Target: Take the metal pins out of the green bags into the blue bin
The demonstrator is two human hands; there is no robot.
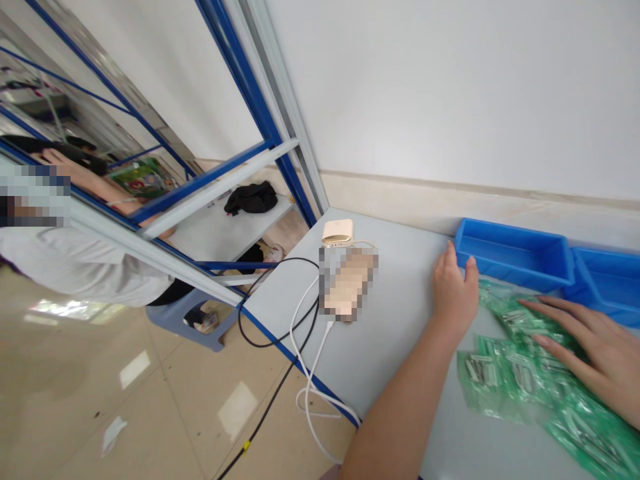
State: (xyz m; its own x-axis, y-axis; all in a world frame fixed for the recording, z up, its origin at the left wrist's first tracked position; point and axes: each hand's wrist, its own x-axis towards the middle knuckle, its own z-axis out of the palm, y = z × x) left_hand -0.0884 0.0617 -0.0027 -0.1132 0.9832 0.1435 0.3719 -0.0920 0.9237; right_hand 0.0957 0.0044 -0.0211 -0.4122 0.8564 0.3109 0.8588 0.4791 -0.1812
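At the near left corner of a blue plastic bin (515,263), my left hand (454,287) has its thumb against the front wall and its fingers along the end. My right hand (595,350) lies open, fingers stretched out, over several small green-tinted clear plastic bags (523,373). Short silvery metal pieces show through the plastic; their exact kind is unclear. Part of the pile is hidden beneath my right hand. A second blue bin (617,283) stands to the right of the first and is cut off by the picture's edge.
On the grey tabletop (395,333) lie a white-and-gold device (337,232) and a blurred-out flat object (350,287) with a white cable (316,360). A black cable (270,400) hangs over the left edge. Beyond the blue frame (250,93), a person (90,263) sits on a stool (195,323).
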